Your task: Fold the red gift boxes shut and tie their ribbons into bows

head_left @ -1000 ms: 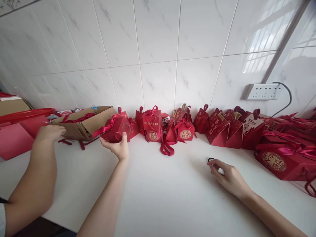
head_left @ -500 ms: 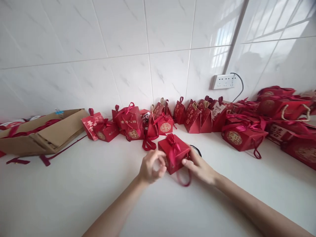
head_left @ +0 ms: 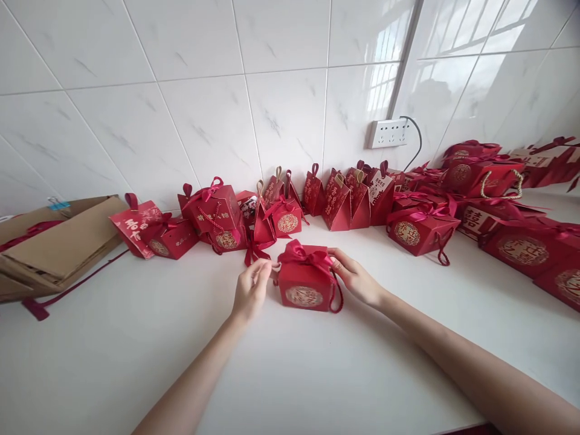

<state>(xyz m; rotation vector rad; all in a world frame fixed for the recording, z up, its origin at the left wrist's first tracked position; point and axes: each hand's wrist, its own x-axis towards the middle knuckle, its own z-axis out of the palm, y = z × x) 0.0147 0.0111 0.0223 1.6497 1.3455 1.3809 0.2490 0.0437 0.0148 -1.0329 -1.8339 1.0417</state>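
A red gift box (head_left: 304,296) stands on the white table in front of me, a gold round emblem on its near face. Across its top lies a satin ribbon bow (head_left: 306,257), and a twisted cord handle (head_left: 338,293) hangs at its right side. With thumb and fingers, my right hand (head_left: 356,279) grips the box's upper right edge, by the end of the bow. On the left side, my left hand (head_left: 251,289) is closed in a pinch close to the box; what lies between its fingertips is too small to make out.
Along the tiled wall stand several red gift boxes (head_left: 338,202) with loop handles. More boxes (head_left: 421,232) are stacked at the right. An open cardboard box (head_left: 67,254) with ribbons lies at the left, a loose ribbon (head_left: 36,309) beside it. A power strip (head_left: 388,133) is on the wall.
The gift box has been turned, so its gold emblem faces me and the cord handle is on the right. My left hand has gone from loosely curled to pinched. The whole view has shifted.
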